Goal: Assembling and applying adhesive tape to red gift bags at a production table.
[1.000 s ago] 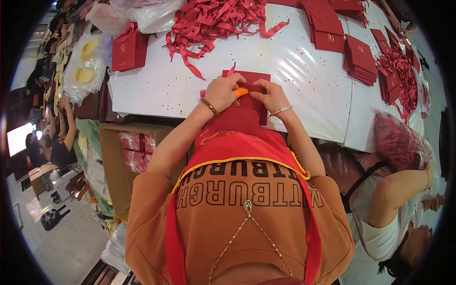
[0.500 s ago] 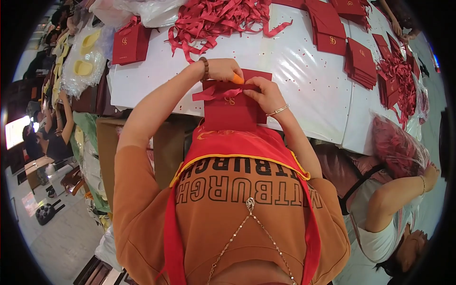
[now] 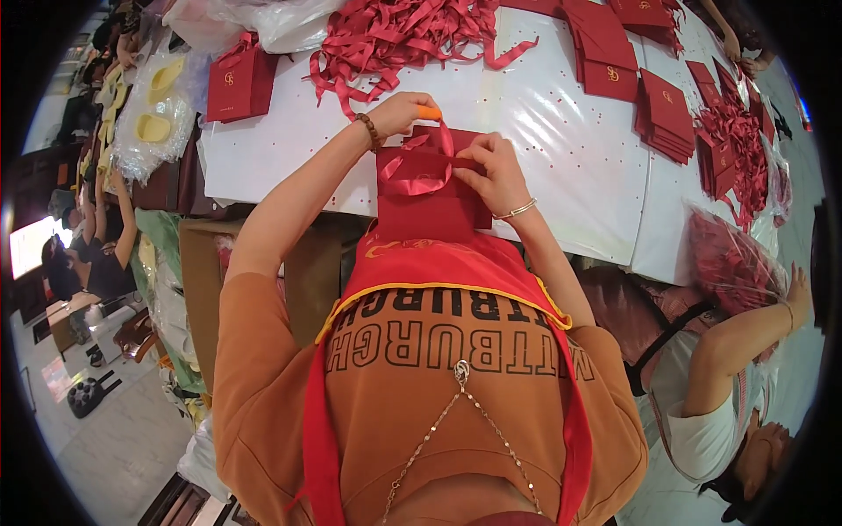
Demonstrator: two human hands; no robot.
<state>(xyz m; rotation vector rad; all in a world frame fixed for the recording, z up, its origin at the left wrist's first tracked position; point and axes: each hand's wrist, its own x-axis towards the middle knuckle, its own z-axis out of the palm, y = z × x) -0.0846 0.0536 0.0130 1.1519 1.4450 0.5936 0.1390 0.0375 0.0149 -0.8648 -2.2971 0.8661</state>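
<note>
A flat red paper gift bag [image 3: 430, 212] lies at the table's front edge, against my apron. My left hand [image 3: 403, 114], with an orange cover on one finger, is closed on a red ribbon [image 3: 414, 187] and lifts it in a loop above the bag's upper part. Ribbon strands cross the bag's front. On the right side, my right hand [image 3: 493, 174] pinches the bag's top edge between thumb and fingers.
A heap of red ribbons [image 3: 408, 39] lies beyond my hands. One bag [image 3: 241, 83] stands at the far left; stacked bags [image 3: 664, 114] lie to the right. A cardboard box [image 3: 303, 263] is below the table edge. Another person's arm [image 3: 737, 351] is at right.
My left hand has moved up and away from the bag, drawing the ribbon into a raised loop. My right hand stays at the bag's edge. The person at right has shifted an arm slightly.
</note>
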